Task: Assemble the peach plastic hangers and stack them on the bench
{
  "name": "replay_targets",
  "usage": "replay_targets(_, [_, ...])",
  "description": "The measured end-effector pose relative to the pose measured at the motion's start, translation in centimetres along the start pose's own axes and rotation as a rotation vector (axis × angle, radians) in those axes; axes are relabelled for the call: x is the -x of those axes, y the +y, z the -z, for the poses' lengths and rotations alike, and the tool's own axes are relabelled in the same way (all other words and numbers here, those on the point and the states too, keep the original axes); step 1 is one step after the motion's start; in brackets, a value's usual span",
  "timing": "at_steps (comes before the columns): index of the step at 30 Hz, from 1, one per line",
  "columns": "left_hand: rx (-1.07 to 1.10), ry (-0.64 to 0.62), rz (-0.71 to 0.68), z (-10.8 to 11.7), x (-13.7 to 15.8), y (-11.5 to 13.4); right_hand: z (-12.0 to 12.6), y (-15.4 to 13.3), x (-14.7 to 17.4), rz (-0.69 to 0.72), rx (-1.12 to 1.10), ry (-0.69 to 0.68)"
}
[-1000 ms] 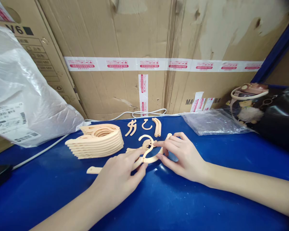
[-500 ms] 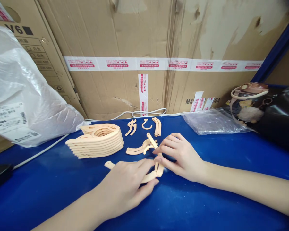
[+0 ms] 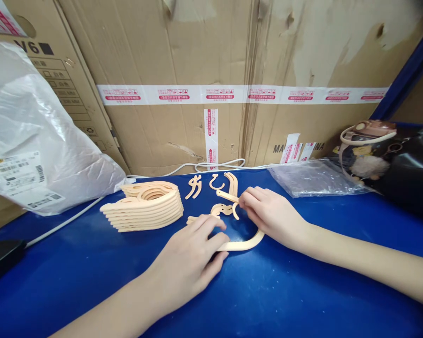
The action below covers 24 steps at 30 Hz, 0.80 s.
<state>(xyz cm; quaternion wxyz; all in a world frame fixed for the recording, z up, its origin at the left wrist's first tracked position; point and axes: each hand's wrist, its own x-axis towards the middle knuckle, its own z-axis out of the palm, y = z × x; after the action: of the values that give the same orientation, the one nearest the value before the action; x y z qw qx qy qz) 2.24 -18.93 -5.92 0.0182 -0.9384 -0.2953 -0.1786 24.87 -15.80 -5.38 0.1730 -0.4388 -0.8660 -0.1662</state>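
A cream plastic folding hanger [image 3: 242, 245] spans my two hands just above the blue tabletop. My left hand [image 3: 193, 258] pinches one curved arm between thumb and fingers, hiding that end. Around the opposite side, my right hand [image 3: 276, 218] is closed over the hanger; a straight holed end and a small hook poke out beyond its fingertips. Loose hanger parts [image 3: 222, 209] lie behind my left hand, partly covered by it. Farther back rest a hook piece [image 3: 216, 182], some curved arms [image 3: 232, 182] and small S-shaped pieces [image 3: 193, 187].
A stack of folded cream hangers [image 3: 144, 209] stands left. Behind it leans a white plastic bag [image 3: 52, 136]. Large cardboard boxes [image 3: 183, 131] form the back wall, with a white cable [image 3: 183, 166] along their base. Clear plastic [image 3: 313, 178], a bottle [image 3: 368, 145] and a black bag [image 3: 415, 164] sit right.
The hanger's joined arms have spread into a wider curve. My right hand has shifted slightly right and up with its side, while my left hand keeps its grip almost in place.
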Motion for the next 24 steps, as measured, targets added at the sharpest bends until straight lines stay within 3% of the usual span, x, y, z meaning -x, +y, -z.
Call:
replay_targets(3, [0.060, -0.048, 0.101, -0.5, 0.2, -0.8, 0.2, 0.1, 0.0, -0.011, 0.178, -0.066])
replay_targets(7, [0.089, -0.147, 0.182, -0.7, 0.3, -1.2, 0.4, 0.2, 0.1, -0.013, 0.232, -0.098])
replay_targets(15, [-0.024, -0.055, 0.185, 0.2, -0.2, -0.2, 0.8, 0.8, 0.0, -0.009, 0.266, -0.124])
replay_targets(19, [-0.118, -0.059, 0.140, 0.0, -0.1, -0.4, 1.8, -0.2, -0.2, 0.104, 0.133, -0.120])
replay_targets(24, [-0.080, -0.044, 0.101, -0.2, 0.2, -1.3, 1.6, -1.1, 0.3, 0.300, -0.065, -0.175])
